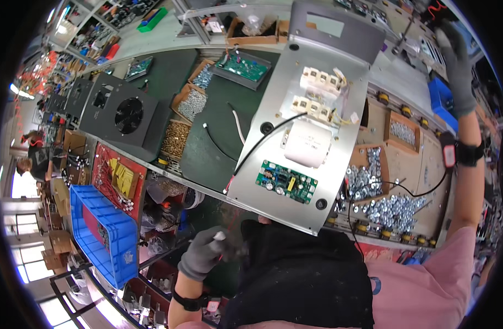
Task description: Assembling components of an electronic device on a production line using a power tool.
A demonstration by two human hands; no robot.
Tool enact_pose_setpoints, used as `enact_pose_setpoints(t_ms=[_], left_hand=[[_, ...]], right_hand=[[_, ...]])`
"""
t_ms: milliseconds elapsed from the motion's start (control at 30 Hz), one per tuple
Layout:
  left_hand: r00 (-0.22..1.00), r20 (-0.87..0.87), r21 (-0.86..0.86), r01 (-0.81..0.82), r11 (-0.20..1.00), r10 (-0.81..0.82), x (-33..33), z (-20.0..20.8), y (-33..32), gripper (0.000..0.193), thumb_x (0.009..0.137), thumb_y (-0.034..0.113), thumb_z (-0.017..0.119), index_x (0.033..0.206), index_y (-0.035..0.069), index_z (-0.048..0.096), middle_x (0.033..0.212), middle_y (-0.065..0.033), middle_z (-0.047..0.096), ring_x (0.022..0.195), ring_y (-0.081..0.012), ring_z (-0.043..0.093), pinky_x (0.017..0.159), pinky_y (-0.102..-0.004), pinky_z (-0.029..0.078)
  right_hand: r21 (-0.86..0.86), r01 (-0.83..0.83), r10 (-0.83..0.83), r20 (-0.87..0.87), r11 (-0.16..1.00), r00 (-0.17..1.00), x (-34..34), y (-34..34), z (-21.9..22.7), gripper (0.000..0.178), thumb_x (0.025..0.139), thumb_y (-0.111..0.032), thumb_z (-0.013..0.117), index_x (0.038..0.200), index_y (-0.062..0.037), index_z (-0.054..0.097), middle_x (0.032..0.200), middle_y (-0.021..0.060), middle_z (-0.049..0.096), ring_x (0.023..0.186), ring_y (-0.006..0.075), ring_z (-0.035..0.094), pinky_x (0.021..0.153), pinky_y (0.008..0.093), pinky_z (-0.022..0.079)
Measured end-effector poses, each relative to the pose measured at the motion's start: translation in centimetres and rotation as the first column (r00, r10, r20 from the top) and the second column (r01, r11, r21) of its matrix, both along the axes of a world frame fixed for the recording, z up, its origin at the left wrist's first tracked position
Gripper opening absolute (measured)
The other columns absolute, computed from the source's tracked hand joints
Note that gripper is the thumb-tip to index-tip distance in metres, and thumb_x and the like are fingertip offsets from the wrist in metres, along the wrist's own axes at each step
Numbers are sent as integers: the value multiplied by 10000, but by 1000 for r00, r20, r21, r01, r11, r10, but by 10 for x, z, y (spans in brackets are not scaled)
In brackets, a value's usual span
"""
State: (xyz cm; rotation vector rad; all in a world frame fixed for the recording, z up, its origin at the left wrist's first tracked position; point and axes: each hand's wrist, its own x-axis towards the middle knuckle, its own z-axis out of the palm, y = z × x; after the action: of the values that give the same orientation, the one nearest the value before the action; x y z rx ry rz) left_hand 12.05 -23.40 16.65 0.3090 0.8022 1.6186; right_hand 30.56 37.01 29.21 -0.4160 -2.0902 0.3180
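Note:
My left hand [201,255], in a grey glove, is low in front of my lap, its fingers curled. A small white piece [219,236] shows at its fingers; motion blur hides the rest. Stretched to the far right, my gloved right hand [457,68] is above a blue bin [441,101]; its fingers are too unclear to read. Between my arms a metal panel [251,189] lies tilted across the bench edge. It carries a green circuit board [287,182], a white cylindrical component [308,143], white terminal blocks [321,79] and a black cable [262,141].
Left of the panel stand a dark housing with a fan [125,118], trays of screws [192,104] and another circuit board [243,67]. A blue crate [106,236] sits lower left. Loose nuts and washers [394,211] lie right. A thin black lead [421,193] runs to my right wrist.

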Motion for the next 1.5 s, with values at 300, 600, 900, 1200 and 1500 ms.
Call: enact_pose_setpoints(t_ms=[300,600,900,1200,1500], left_hand=[[502,-821,-209,182,961,-274,50,-130,94,306,921,177,480,1174,17,542,1078,-141,579,999,-284,550,863,-384,441],[726,-618,-109,301,947,-302,45,-158,136,381,940,250,428,1260,44,426,1201,-130,484,1100,-264,481,934,-386,401],[883,-420,-29,216,976,-208,33,-152,142,467,959,323,376,1347,71,311,1325,-118,389,1201,-245,413,1004,-388,361],[973,-194,39,132,990,-122,69,-141,145,559,978,395,324,1433,97,196,1448,-107,294,1302,-225,344,1075,-390,321],[950,-260,-44,166,985,-171,63,-142,142,541,977,349,362,1429,91,210,1436,-98,314,1298,-217,347,1066,-377,323]], right_hand=[[-653,197,-21,266,731,964,52,-263,-107,372,871,-222,585,1192,-50,510,1026,67,542,913,141,556,795,278,462],[-517,230,-27,370,825,928,61,-350,-141,455,757,-145,676,1171,-45,515,1014,126,529,890,267,550,777,355,459],[-380,203,70,594,902,802,35,-369,-145,743,586,-300,808,1231,-98,501,1128,117,491,1004,323,476,875,418,395],[-424,217,78,577,879,813,39,-365,-152,750,636,-394,755,1280,-138,468,1133,86,490,1032,298,463,893,436,357],[-443,209,112,595,872,796,40,-363,-152,769,628,-397,757,1289,-146,455,1137,81,483,1029,285,464,883,428,356]])
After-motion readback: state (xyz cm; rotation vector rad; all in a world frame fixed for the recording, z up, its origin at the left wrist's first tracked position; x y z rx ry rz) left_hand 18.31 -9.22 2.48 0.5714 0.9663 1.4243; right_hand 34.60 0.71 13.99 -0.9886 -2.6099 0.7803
